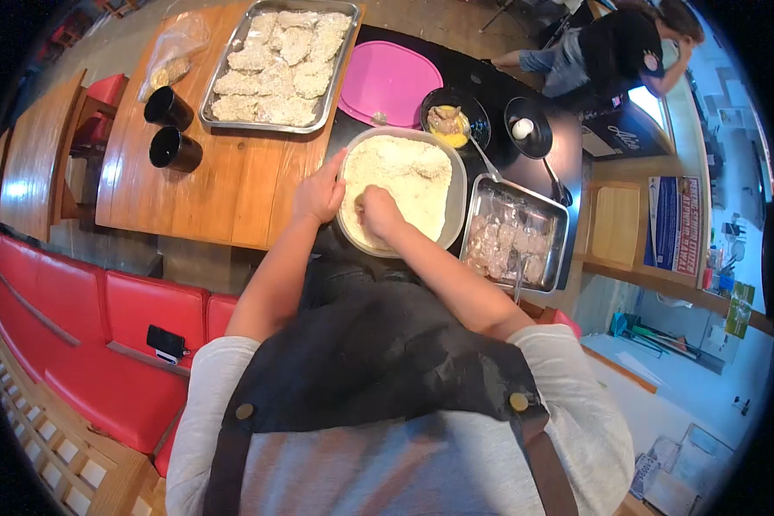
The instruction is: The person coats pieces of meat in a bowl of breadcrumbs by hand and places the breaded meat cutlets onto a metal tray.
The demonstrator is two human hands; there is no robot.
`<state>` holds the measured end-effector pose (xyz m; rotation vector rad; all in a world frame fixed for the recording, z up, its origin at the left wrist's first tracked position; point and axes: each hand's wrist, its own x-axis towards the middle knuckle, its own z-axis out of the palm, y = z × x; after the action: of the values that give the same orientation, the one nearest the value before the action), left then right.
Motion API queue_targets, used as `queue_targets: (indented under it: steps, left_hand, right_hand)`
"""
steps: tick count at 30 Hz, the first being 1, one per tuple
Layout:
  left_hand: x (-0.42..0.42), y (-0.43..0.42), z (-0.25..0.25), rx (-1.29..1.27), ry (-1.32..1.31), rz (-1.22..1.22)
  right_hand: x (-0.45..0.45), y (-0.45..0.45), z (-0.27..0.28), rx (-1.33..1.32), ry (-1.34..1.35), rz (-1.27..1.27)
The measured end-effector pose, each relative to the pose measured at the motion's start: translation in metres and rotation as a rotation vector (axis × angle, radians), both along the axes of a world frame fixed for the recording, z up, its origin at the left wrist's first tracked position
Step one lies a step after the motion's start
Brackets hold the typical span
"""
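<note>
Now, in the head view, my left hand (320, 193) touches the tub (458, 196) at its left rim; whether it pinches, I can't tell. My right hand (379, 212) is curled into the breadcrumbs (423, 196), its contents hidden. The tub stands on the dark surface (469, 67), beside the metal tray (564, 242) of raw meat (497, 239).

Red padded bench (116, 387), wooden table (241, 185), brownish floor (443, 26)

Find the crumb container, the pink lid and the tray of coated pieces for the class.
Crumb container (458, 193): head view, right-hand wall.
Pink lid (390, 82): head view, middle of its flat surface.
Tray of coated pieces (262, 128): head view, near rim.
</note>
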<state>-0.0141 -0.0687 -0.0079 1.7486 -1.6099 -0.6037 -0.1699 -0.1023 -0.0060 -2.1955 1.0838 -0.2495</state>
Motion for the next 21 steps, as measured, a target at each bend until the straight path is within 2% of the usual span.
queue_targets:
  steps: [1,2,4,6,8,10,12,14,16,17,19,20,21]
  left_hand:
    - [0.000,0.000,0.001,0.001,-0.002,-0.002]
    - [0.002,-0.003,0.003,0.038,-0.027,0.000]
    - [0.002,0.002,-0.002,0.091,-0.052,-0.019]
    - [0.001,-0.004,-0.004,-0.008,-0.035,-0.016]
    - [-0.001,-0.001,-0.003,0.035,-0.017,-0.014]
    - [0.000,-0.004,-0.001,0.060,-0.008,-0.017]
    - [-0.001,-0.001,0.000,-0.018,-0.011,-0.016]
    - [0.000,-0.001,-0.003,0.018,0.014,-0.008]
    - [-0.002,0.000,0.002,0.042,0.033,0.003]
    - [-0.002,0.003,0.005,0.090,-0.006,-0.005]
    - [0.004,-0.005,0.007,0.128,-0.050,0.005]
    - [0.003,-0.005,0.002,0.069,-0.028,0.009]
    - [0.001,-0.001,0.001,0.016,-0.004,0.006]
  right_hand:
    - [0.007,0.005,-0.006,-0.187,-0.007,-0.071]
    - [0.009,-0.004,-0.010,-0.192,-0.015,-0.070]
    - [0.012,-0.013,-0.003,0.140,0.248,0.072]
    - [0.016,-0.015,0.002,0.077,0.278,0.116]
    - [0.014,-0.004,0.004,0.039,0.307,0.162]
    - [0.012,-0.003,0.005,0.228,0.360,0.060]
    - [-0.007,0.005,0.003,0.184,0.357,0.083]
    - [-0.024,0.008,-0.007,0.142,0.368,0.126]
    - [-0.035,0.003,-0.008,0.154,0.079,0.089]
    - [-0.042,0.004,-0.006,0.146,0.073,0.093]
    - [-0.051,0.004,0.009,-0.067,-0.002,-0.155]
    - [-0.052,0.005,0.015,-0.062,-0.002,-0.148]
    - [-0.055,0.010,0.022,-0.171,0.079,-0.237]
